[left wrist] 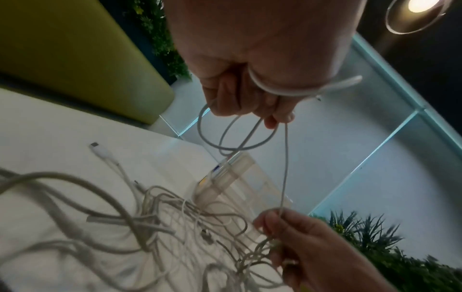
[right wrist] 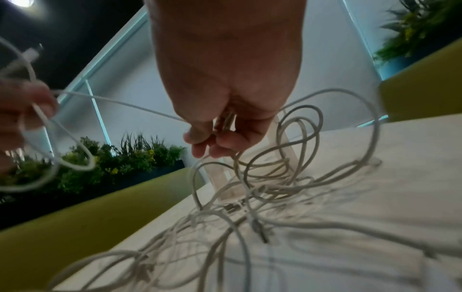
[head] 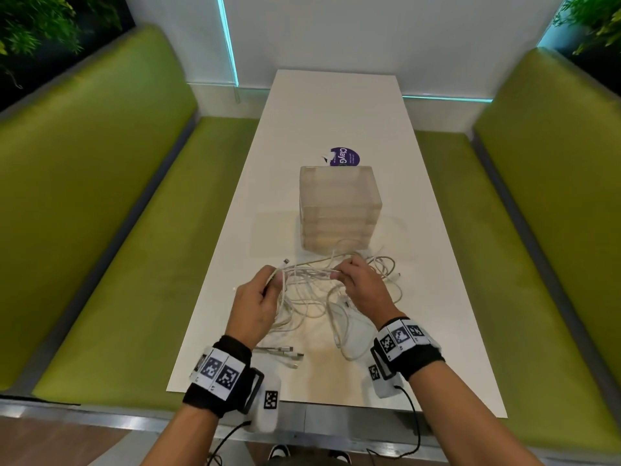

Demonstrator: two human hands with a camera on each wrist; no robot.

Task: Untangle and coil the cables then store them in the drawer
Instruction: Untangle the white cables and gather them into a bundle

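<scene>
A tangle of white cables [head: 312, 297] lies on the white table [head: 336, 122] in front of a translucent drawer box [head: 339, 210]. My left hand [head: 258, 297] grips small loops of one white cable [left wrist: 232, 136], its plug end sticking out past the hand [left wrist: 350, 81]. My right hand [head: 359, 284] pinches the same cable [right wrist: 125, 102] a short way along, so a strand runs taut between the hands. Both hands hover just above the tangle [right wrist: 237, 207]. The drawers look shut.
Several cable plugs [head: 289, 354] lie near the table's front edge. A purple sticker [head: 344, 156] sits behind the box. Green benches [head: 100, 213] flank the table on both sides. Potted plants stand beyond the benches.
</scene>
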